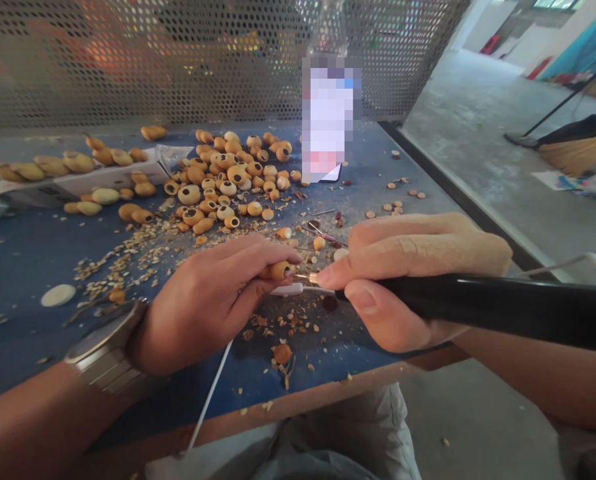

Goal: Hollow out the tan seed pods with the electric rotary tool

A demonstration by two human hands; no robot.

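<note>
A: Head view. State of the left hand?

B: The left hand [213, 283] grasps a small gourd [275, 271] between thumb and fingers, the gourd's cut end facing the right hand [403, 287]. A watch [111, 350] is on the left wrist.

A: The right hand?

B: Grasping a black tool [478, 303], thumb below, fingers above. The thin metal tip [305, 277] points at the gourd's opening; I cannot tell whether it touches or enters.

A: Location of the gourd?

B: Above the table [18, 260], between the two hands, on the near side of the pile [228, 175].

A: Contents of that pile?

B: Many gourds, several showing dark openings. To its left, further gourds sit in a row along a box [53, 192].

A: Surface condition?

B: Littered. Chips [128, 257] lie scattered between the pile and the left hand, with more below the held gourd. A white disc [58, 295] lies left of the watch.

A: Rear?

B: A phone [328, 120], its screen obscured by pixelation, stands before a mesh panel [128, 80].
</note>
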